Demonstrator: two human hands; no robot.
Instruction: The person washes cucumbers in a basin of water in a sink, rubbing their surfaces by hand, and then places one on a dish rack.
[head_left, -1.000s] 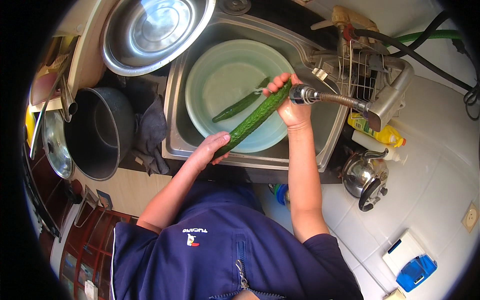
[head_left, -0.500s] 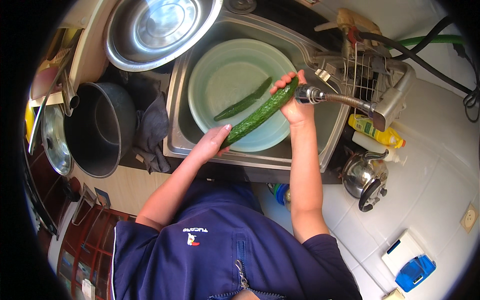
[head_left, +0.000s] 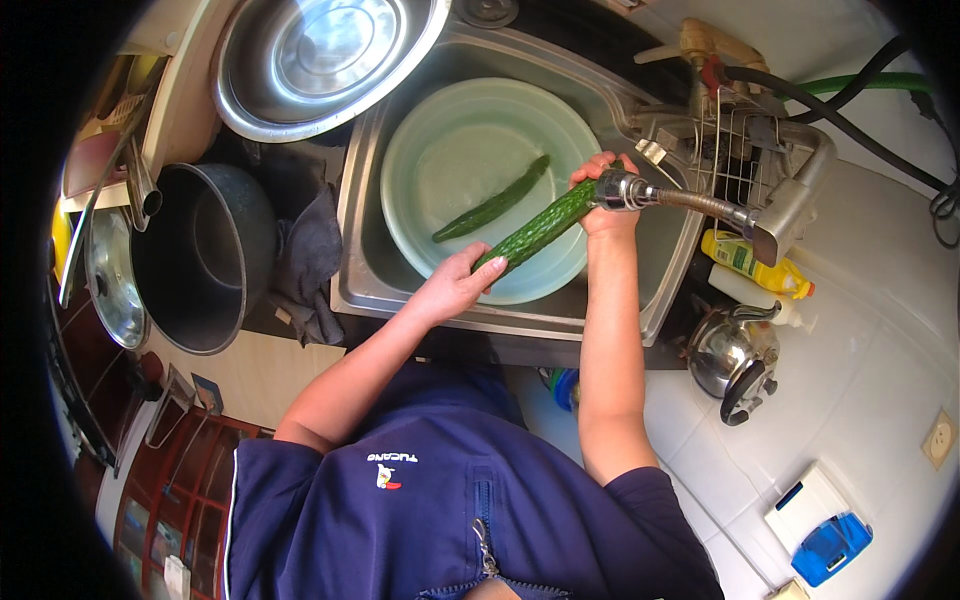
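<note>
A long green bumpy cucumber [head_left: 541, 232] slants over the near part of a pale green basin [head_left: 425, 120]. My left hand [head_left: 456, 284] is closed round its near end, thumb on top. At the far end my right hand [head_left: 610, 222] grips it, fingers curled behind. The metal head of the tap [head_left: 622, 190] hangs over that end and hides part of it and of the right hand. A second cucumber [head_left: 492, 204] lies in the basin, which seems to hold water. The basin stands in a steel sink [head_left: 356, 185].
Left of the sink are a dark cloth [head_left: 308, 255], a deep black pot [head_left: 185, 260] and a large steel bowl [head_left: 255, 95] farther back. To the right stand a wire rack [head_left: 722, 140], a yellow bottle [head_left: 757, 264] and a steel kettle [head_left: 722, 350].
Both hands have shifted the held cucumber rightward, bringing its far end beneath the tap head. The left hand now grips it nearer the basin's middle. The second cucumber stays in the basin.
</note>
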